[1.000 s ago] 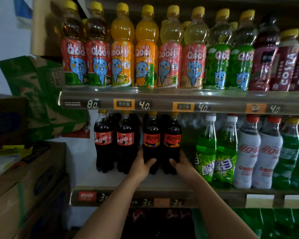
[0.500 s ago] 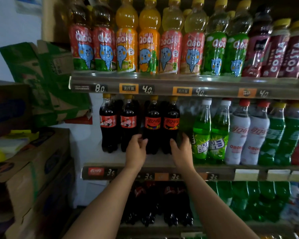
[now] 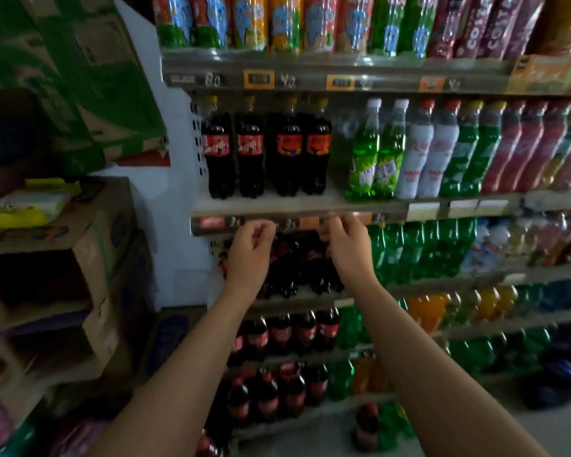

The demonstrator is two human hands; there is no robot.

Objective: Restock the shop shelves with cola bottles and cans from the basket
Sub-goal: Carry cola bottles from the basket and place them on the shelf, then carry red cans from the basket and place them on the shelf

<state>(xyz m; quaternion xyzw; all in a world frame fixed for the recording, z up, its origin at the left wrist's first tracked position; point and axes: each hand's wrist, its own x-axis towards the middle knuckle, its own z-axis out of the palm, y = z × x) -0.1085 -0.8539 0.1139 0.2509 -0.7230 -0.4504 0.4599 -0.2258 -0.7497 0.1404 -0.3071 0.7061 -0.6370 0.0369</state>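
Several dark cola bottles (image 3: pixel 266 150) with red labels stand upright in a row at the left end of the middle shelf (image 3: pixel 297 206). My left hand (image 3: pixel 249 255) and my right hand (image 3: pixel 350 249) hang side by side just below that shelf's front edge, in front of the price strip. Both hold nothing, with fingers loosely curled and apart. More cola bottles (image 3: pixel 287 334) fill the lower shelves behind my forearms. No basket is in view.
Green soda bottles (image 3: pixel 373 159) and white bottles (image 3: pixel 422 150) stand right of the colas. Juice bottles (image 3: pixel 267 21) line the top shelf. Stacked cardboard boxes (image 3: pixel 60 258) and a green carton (image 3: pixel 76 70) crowd the left. Bottles (image 3: pixel 366 423) stand on the floor below.
Both hands have let go of the two right-hand cola bottles and dropped from the shelf to below its front edge. The view has tilted down, showing the lower shelves.
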